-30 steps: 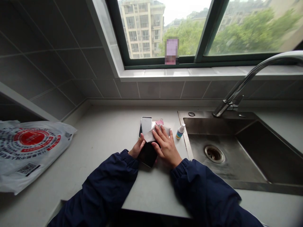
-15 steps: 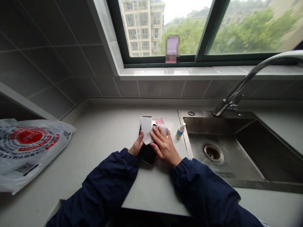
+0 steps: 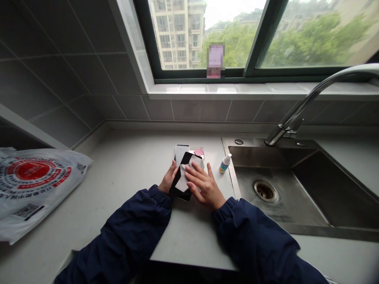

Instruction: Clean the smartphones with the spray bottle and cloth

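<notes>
1. Now swung slantwise above the worktop (image 3: 118, 205), a black smartphone (image 3: 186, 158) shows far more of its dark face than a moment ago, with a grey-white cloth (image 3: 184, 178) lying across its middle rather than over one end.
2. The person's left hand (image 3: 169, 178) is clasped around the phone's lower edge, fingers curled, holding it firmly.
3. The right hand (image 3: 205, 186) lies open on the cloth, fingers spread, pressing rather than gripping.
4. Phone and hands sit near the worktop's front edge, left of a steel sink (image 3: 266, 157); whether the phone touches the surface cannot be told.
5. Just beyond lie a pale-faced second phone (image 3: 180, 154) and a pink item (image 3: 199, 152). A small blue-labelled bottle (image 3: 225, 163) stands by the sink's rim, and a printed plastic bag (image 3: 35, 185) lies toward the worktop's left end.
</notes>
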Tool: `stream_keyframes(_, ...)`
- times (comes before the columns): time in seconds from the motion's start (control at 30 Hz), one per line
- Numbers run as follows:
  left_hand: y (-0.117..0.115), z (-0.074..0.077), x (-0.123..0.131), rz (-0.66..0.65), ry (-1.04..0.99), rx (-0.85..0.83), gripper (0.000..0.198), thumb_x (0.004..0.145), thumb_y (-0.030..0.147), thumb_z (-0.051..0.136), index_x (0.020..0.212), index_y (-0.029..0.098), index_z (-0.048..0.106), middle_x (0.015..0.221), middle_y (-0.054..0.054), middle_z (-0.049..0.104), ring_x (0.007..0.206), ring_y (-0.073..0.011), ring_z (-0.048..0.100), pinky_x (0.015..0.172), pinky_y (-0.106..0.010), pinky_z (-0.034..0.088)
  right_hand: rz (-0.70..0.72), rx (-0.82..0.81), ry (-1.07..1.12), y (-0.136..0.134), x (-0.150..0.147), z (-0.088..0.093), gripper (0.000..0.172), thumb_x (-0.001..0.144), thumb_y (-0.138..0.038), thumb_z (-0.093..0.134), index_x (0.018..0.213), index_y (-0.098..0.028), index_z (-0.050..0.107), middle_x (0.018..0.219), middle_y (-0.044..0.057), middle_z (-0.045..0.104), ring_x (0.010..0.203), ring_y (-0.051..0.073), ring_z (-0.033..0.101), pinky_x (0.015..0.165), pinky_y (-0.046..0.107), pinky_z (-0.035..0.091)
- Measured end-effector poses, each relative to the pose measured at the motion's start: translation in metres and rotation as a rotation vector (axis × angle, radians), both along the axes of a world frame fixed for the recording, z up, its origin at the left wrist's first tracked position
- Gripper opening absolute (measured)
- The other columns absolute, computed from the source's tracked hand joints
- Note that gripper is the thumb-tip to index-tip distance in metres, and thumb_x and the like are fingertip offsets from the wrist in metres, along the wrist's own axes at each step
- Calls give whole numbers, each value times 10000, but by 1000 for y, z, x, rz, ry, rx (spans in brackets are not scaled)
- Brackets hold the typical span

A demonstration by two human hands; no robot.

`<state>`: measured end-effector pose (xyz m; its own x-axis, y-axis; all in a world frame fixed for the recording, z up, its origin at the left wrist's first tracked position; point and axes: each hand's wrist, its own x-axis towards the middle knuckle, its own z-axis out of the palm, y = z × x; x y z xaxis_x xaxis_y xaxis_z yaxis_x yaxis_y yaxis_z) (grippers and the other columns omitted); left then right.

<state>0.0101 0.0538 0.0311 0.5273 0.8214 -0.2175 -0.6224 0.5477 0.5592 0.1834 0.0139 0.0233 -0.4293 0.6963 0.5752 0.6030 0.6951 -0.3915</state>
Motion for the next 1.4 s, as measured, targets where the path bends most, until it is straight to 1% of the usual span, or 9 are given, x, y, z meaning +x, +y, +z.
stream_keyframes(0.13, -1, 6, -2, 18, 23, -40, 780, 972, 627, 296, 1424, 12, 458, 1126, -233, 703, 1083, -313, 682, 995, -438, 498, 161, 22, -41, -9, -6, 7, 333, 996, -286, 483, 1273, -190, 640, 1402, 73, 602, 1446, 254, 388, 1242, 558, 11)
stream_keyframes(0.23, -2, 7, -3, 22, 16, -30, 826, 956, 667, 272, 1423, 14, 465, 1104, -237, 710, 1054, -326, 691, 973, -452, 512, 217, 52, -49, -13, -11, 7, 309, 991, -290, 507, 1245, -193, 652, 1364, 72, 633, 1424, 246, 425, 1244, 557, 26)
stream_keyframes(0.47, -2, 9, -3, 23, 44, 9, 898, 935, 699, 287, 1416, -43, 447, 1206, -305, 653, 1112, -361, 666, 1016, -453, 486, 184, 91, -32, -11, -14, -1, 241, 995, -234, 504, 1158, -241, 681, 1306, 36, 677, 1374, 194, 494, 1248, 525, 101)
stream_keyframes(0.67, -9, 5, 5, 148, -36, -25, 836, 915, 701, 380, 1452, 64, 450, 1180, -226, 691, 1096, -353, 673, 1017, -486, 486, 144, 103, -21, -12, -15, -3, 266, 1003, -204, 490, 1194, -261, 667, 1309, 26, 677, 1385, 170, 477, 1250, 516, 115)
stream_keyframes(0.83, -19, -1, 13, 209, -43, -60, 898, 857, 763, 425, 1459, 96, 446, 1144, -208, 700, 1069, -346, 683, 1005, -473, 497, 151, 145, 3, -14, -17, -1, 218, 1009, -237, 510, 1137, -248, 686, 1277, 23, 696, 1360, 168, 510, 1254, 493, 139)
stream_keyframes(1.03, -19, 9, 14, 201, -45, -69, 849, 909, 735, 327, 1464, 102, 435, 1154, -202, 696, 1079, -334, 679, 1009, -479, 490, 149, 148, 4, -12, -16, 1, 209, 1001, -268, 540, 1151, -230, 681, 1279, 30, 694, 1335, 188, 539, 1255, 505, 124)
stream_keyframes(1.2, -15, 12, 13, 248, -35, -33, 751, 943, 657, 376, 1463, 120, 444, 1207, -183, 686, 1139, -323, 655, 1038, -459, 474, 53, 14, -79, -9, -10, 3, 374, 1012, -340, 504, 1357, -216, 574, 1443, 85, 559, 1432, 245, 412, 1234, 570, 134)
stream_keyframes(1.3, -15, 8, 17, 205, -51, -7, 686, 992, 568, 338, 1503, 113, 392, 1293, -179, 649, 1247, -299, 593, 1108, -416, 415, -51, -64, -114, -4, -6, 2, 515, 1019, -345, 468, 1505, -188, 401, 1566, 113, 386, 1503, 281, 256, 1204, 614, 186)
stream_keyframes(1.4, -18, 3, 21, 134, -67, 49, 628, 1022, 486, 308, 1529, 118, 356, 1348, -151, 624, 1333, -276, 521, 1157, -381, 358, -145, -78, -88, 0, -3, 0, 600, 1021, -350, 450, 1571, -207, 259, 1612, 112, 292, 1524, 305, 171, 1183, 646, 206)
